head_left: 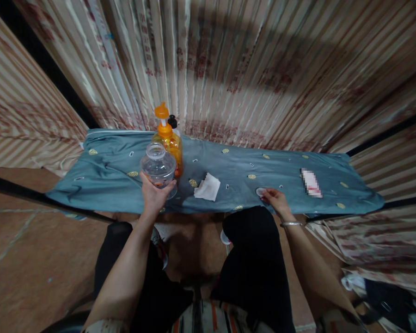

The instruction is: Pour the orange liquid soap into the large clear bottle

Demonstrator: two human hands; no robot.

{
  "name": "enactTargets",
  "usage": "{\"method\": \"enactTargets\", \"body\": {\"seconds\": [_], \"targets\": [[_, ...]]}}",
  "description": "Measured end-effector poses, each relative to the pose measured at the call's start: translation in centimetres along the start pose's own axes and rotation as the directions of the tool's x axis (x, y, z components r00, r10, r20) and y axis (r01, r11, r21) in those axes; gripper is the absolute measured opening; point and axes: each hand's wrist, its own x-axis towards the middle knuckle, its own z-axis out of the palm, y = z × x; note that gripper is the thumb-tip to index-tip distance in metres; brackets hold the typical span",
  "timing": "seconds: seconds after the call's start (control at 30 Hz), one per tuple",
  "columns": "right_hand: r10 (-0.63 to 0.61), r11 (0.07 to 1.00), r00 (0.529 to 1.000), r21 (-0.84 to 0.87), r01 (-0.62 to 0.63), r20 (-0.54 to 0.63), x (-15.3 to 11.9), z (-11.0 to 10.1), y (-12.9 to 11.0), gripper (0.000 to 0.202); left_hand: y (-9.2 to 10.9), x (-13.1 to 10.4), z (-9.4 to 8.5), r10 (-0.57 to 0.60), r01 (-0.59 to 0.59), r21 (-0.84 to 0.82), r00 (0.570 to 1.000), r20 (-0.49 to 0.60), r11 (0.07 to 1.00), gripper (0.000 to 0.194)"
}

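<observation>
My left hand [154, 193] is wrapped round the lower part of a clear plastic jar [158, 167], which stands upright at the near edge of the cloth-covered table. The jar's round mouth faces up without a lid on it, and it looks empty. Low over the table's front edge, my right hand [275, 199] pinches a small round whitish disc, seemingly a lid [260, 191]. Between the two hands lies a crumpled white tissue [208, 187]. Directly behind the jar stands an amber pump bottle [175, 150] with an orange pump head, partly hidden by the jar.
A black-topped bottle [172, 121] shows behind the pump bottle. Toward the right end of the teal tablecloth [235, 162] lies a blurred-out rectangular object [311, 183]. Pleated curtains [208, 69] hang close behind the table. My knees are against its front edge.
</observation>
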Motion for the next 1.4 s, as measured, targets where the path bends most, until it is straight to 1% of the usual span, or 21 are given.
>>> {"method": "enactTargets", "body": {"seconds": [0.07, 0.17, 0.27, 0.4, 0.5, 0.6, 0.63, 0.7, 0.77, 0.83, 0.93, 1.0, 1.1, 1.13, 1.2, 1.23, 1.3, 1.37, 1.4], "targets": [[-0.02, 0.994, 0.999, -0.111, 0.016, -0.038, -0.2, -0.3, -0.1, 0.036, 0.0, 0.0, 0.0, -0.003, 0.003, -0.008, 1.0, 0.0, 1.0, 0.083], [-0.086, 0.96, 0.992, -0.275, 0.058, -0.092, -0.8, -0.5, -0.4, 0.026, 0.1, 0.0, 0.0, 0.002, -0.002, -0.017, 1.0, -0.004, 1.0, 0.084], [-0.174, 0.921, 0.982, -0.366, 0.135, -0.075, -1.3, -0.1, -1.1, 0.029, 0.1, 0.0, 0.0, 0.011, -0.011, -0.011, 1.0, -0.003, 1.0, 0.084], [-0.286, 0.879, 0.958, -0.401, 0.258, -0.011, -1.5, 1.2, -2.7, 0.039, 0.2, 0.0, 0.0, -0.027, 0.027, 0.035, 1.0, 0.001, 0.999, 0.087], [-0.35, 0.858, 0.935, -0.383, 0.343, 0.053, -1.7, 2.5, -4.2, 0.038, 0.2, 0.0, 0.0, -0.039, 0.039, 0.039, 0.999, 0.007, 0.998, 0.087], [-0.412, 0.84, 0.904, -0.335, 0.426, 0.116, -2.9, 4.2, -5.9, 0.036, 0.4, -0.1, -0.1, -0.024, 0.024, -0.001, 1.0, 0.014, 1.0, 0.082], [-0.444, 0.83, 0.885, -0.307, 0.465, 0.139, -3.5, 4.8, -6.7, 0.035, 0.4, -0.2, -0.1, -0.016, 0.016, -0.005, 1.0, 0.012, 1.0, 0.082], [-0.543, 0.793, 0.815, -0.196, 0.577, 0.201, -5.0, 5.8, -8.5, 0.035, 0.5, -0.3, -0.1, -0.016, 0.016, -0.02, 1.0, 0.018, 1.0, 0.084], [-0.619, 0.75, 0.745, -0.092, 0.655, 0.25, -6.6, 6.7, -10.8, 0.034, 0.6, -0.4, -0.2, -0.047, 0.048, -0.023, 0.998, 0.031, 0.999, 0.086], [-0.663, 0.72, 0.687, 0.002, 0.694, 0.296, -8.1, 7.3, -13.5, 0.033, 0.6, -0.4, -0.3, -0.073, 0.074, -0.011, 0.996, 0.047, 0.997, 0.086], [-0.727, 0.666, 0.601, 0.132, 0.734, 0.332, -9.6, 8.3, -17.3, 0.03, 0.7, -0.5, -0.4, -0.066, 0.068, -0.024, 0.997, 0.042, 0.997, 0.083], [-0.758, 0.639, 0.568, 0.191, 0.745, 0.322, -10.0, 9.1, -19.4, 0.028, 0.6, -0.6, -0.4, -0.055, 0.057, -0.043, 0.998, 0.044, 0.997, 0.085], [-0.805, 0.583, 0.502, 0.267, 0.767, 0.316, -9.5, 10.7, -22.0, 0.026, 0.5, -0.6, -0.4, -0.042, 0.046, -0.062, 0.998, 0.053, 0.997, 0.086], [-0.818, 0.566, 0.489, 0.274, 0.777, 0.304, -9.1, 11.3, -22.9, 0.024, 0.4, -0.6, -0.4, -0.039, 0.043, -0.067, 0.998, 0.055, 0.997, 0.085], [-0.831, 0.553, 0.496, 0.264, 0.79, 0.253, -8.1, 12.8, -24.7, 0.019, 0.3, -0.6, -0.4, -0.031, 0.035, -0.076, 0.998, 0.058, 0.997, 0.084], [-0.836, 0.546, 0.501, 0.248, 0.801, 0.222, -7.5, 13.5, -25.6, 0.022, 0.2, -0.6, -0.5, -0.026, 0.03, -0.081, 0.998, 0.06, 0.996, 0.085], [-0.844, 0.532, 0.498, 0.205, 0.821, 0.196, -6.5, 15.0, -27.4, 0.039, 0.2, -0.6, -0.5, -0.015, 0.021, -0.09, 0.998, 0.067, 0.996, 0.087], [-0.848, 0.521, 0.482, 0.185, 0.833, 0.22, -5.9, 16.4, -29.0, 0.053, 0.1, -0.6, -0.5, -0.004, 0.011, -0.097, 0.997, 0.073, 0.995, 0.09], [-0.849, 0.516, 0.469, 0.19, 0.835, 0.244, -5.6, 17.0, -29.6, 0.055, 0.1, -0.6, -0.5, 0.001, 0.007, -0.099, 0.997, 0.077, 0.995, 0.092]]}}
